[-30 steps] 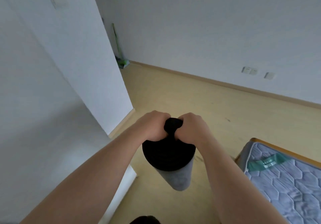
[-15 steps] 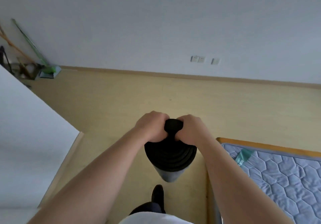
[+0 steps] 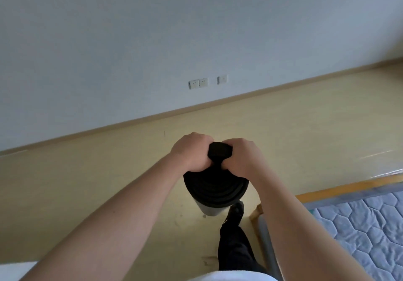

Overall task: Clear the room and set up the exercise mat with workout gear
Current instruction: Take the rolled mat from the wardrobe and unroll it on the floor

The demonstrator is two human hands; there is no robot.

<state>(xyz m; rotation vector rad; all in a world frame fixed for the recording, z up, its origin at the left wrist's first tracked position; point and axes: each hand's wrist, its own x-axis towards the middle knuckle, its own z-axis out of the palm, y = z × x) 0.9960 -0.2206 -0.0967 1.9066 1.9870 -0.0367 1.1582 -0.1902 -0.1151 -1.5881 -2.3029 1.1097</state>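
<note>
progress: early, mat [image 3: 216,188] rolled, upright, carried off the floor [image 3: 98,182], not laid; no gear in view | grip: left hand [image 3: 192,153] and right hand [image 3: 241,157] both closed on the mat's black top end | room: wide bare floor ahead to the wall [image 3: 152,41]; bed [image 3: 359,222] corner close at right, foot [image 3: 236,210] just beside it

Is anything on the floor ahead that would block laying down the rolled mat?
Nothing visible does. Both hands, left and right, grip the rolled mat upright, and the floor ahead to the wall is bare. Only the mattress on its frame bounds it at lower right.
</note>
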